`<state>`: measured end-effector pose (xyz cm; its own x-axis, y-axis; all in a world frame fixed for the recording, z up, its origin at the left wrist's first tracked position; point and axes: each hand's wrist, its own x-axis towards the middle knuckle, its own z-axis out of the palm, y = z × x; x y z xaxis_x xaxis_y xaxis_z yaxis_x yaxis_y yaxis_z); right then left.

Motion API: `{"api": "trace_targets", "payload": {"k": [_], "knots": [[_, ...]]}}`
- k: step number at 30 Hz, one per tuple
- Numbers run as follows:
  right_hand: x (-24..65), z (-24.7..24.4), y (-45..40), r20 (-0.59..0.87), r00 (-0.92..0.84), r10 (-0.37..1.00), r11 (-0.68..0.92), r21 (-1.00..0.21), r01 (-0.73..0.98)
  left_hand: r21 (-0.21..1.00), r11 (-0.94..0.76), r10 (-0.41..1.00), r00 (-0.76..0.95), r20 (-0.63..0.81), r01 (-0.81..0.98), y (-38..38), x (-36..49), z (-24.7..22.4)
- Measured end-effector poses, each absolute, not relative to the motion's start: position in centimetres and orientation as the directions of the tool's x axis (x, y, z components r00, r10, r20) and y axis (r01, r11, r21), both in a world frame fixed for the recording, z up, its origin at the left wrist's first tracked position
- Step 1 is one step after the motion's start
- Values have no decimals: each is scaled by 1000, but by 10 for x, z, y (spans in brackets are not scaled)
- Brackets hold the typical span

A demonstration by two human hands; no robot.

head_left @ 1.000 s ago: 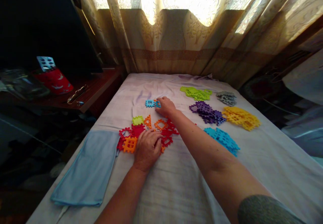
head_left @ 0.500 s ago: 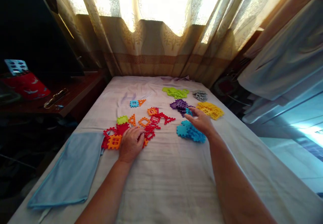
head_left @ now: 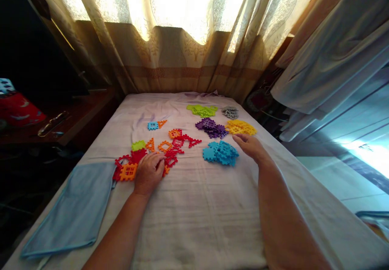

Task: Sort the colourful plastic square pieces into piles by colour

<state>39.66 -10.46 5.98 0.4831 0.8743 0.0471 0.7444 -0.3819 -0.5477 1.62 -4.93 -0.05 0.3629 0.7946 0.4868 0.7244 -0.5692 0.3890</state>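
Fingers [head_left: 240,139] slightly parted and seemingly empty, our right hand [head_left: 249,146] hangs just right of the heap of blue toothed plastic tiles [head_left: 224,152]; left of that heap, our left hand [head_left: 148,172] rests on red and orange notched plastic pieces [head_left: 173,152], its grip unclear. We judge this colour sorting; next calls for pinching another piece left of the heap.

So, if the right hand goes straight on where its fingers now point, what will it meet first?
The right hand would probably meet the purple pile first, though the yellow pile is very close and depth is unclear.
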Motion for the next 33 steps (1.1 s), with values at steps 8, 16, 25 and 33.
{"api": "trace_targets", "payload": {"k": [8, 16, 25, 33], "knots": [[304, 95, -27, 114, 150, 982, -98, -371, 924, 421, -568, 795, 338, 505, 707, -51, 17, -1], [184, 73, 72, 104, -241, 965, 256, -175, 951, 492, -529, 829, 296, 475, 691, -54, 16, -2], [147, 50, 128, 1, -366, 931, 366, -27, 930, 538, -501, 853, 282, 439, 678, -59, 19, 3], [169, 64, 83, 137, -294, 946, 308, -90, 947, 527, -496, 856, 287, 430, 690, -57, 19, 2]]}}
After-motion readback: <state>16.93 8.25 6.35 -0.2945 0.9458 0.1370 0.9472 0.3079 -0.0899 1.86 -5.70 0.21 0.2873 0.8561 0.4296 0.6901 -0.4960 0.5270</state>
